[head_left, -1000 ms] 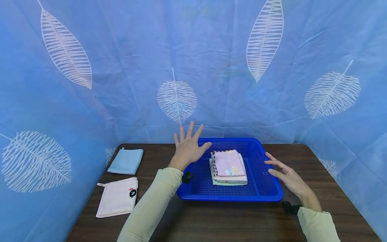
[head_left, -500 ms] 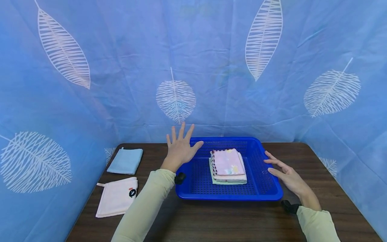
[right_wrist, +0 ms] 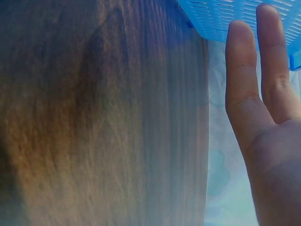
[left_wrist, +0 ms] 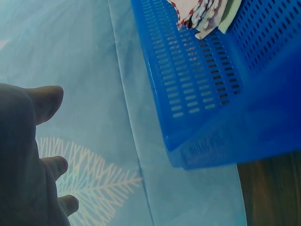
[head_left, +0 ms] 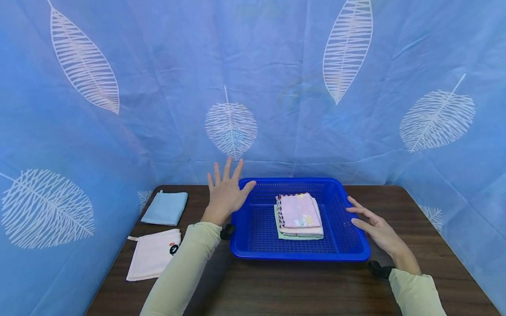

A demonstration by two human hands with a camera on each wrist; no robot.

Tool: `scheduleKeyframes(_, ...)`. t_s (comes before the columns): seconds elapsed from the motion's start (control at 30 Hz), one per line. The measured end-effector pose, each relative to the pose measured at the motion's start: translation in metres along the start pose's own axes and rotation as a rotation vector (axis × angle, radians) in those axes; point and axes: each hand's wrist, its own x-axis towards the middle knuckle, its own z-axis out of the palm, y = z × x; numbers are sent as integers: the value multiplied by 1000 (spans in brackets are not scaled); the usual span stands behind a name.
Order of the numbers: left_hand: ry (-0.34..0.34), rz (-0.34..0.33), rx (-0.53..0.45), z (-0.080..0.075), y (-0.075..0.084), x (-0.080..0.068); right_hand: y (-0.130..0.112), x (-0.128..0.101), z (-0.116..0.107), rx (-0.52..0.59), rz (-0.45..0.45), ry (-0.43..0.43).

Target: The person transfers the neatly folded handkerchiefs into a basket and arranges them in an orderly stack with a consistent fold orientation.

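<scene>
I am holding both hands spread and empty, left hand (head_left: 226, 192) and right hand (head_left: 375, 228) flanking the blue basket (head_left: 300, 253), its short ends facing them.

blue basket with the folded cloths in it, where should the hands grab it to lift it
Probably by the rolled rim on the two short sides of the blue basket, one hand from each side. The left hand hovers open by the left rim and the right hand open by the right rim. The walls flare outward under a lip, so fingers can hook beneath it. The folded cloths sit mid-basket, so an even two-sided hold should keep it level.
</scene>
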Motion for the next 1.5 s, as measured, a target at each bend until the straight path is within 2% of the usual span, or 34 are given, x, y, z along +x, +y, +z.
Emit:
scheduleKeyframes(0.2, 8, -25, 2, 1, -9, -1, 0, 0, -1, 1, -1, -1)
scheduleKeyframes(0.57, 9, -78, -55, -1, -20, -9, 1, 1, 1, -7, 5, 6)
scheduleKeyframes(0.8, 22, -114, -6, -3, -30, -13, 3, 3, 1, 30, -17, -1)
scheduleKeyframes(1.1, 24, -159, -24, -4, -42, -20, 1, 1, 0, 5, 20, 14)
scheduleKeyframes(1.37, 63, -184, -73, -4, -59, -24, 5, 2, 3, 32, -28, 6)
scheduleKeyframes(1.5, 58, -199, -86, -4, -67, -25, 4, 1, 3, 26, -24, 18)
